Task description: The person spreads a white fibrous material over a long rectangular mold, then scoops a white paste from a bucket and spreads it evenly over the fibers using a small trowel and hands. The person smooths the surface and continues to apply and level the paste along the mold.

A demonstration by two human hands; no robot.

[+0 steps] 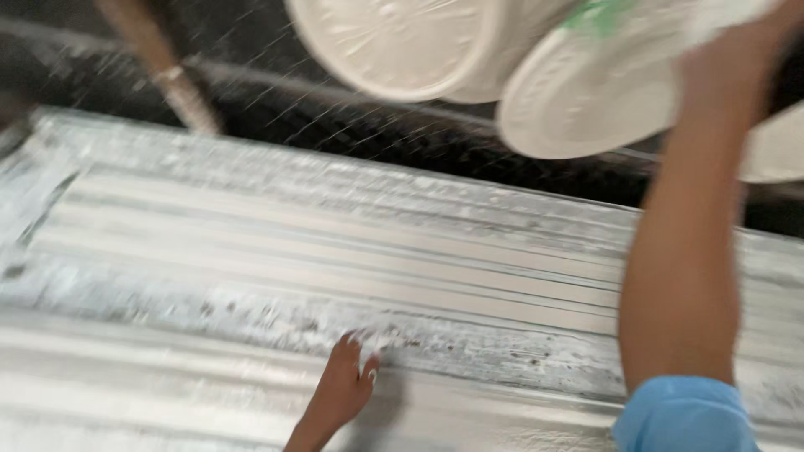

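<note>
My right hand (741, 59) is raised at the top right, its arm in a blue sleeve, and it grips a white round moulded disc (590, 105) with a green patch near its top. A second white disc (394, 42) overlaps behind it at the top centre. My left hand (347, 385) rests low in the middle, fingertips pressed on the long white grooved plaster moulding (335, 259) that spans the view. The whole frame is blurred by motion.
A dark, white-speckled floor (335, 125) lies beyond the moulding. A brown wooden stick (159, 63) leans at the top left. Another white curved piece (779, 146) shows at the right edge.
</note>
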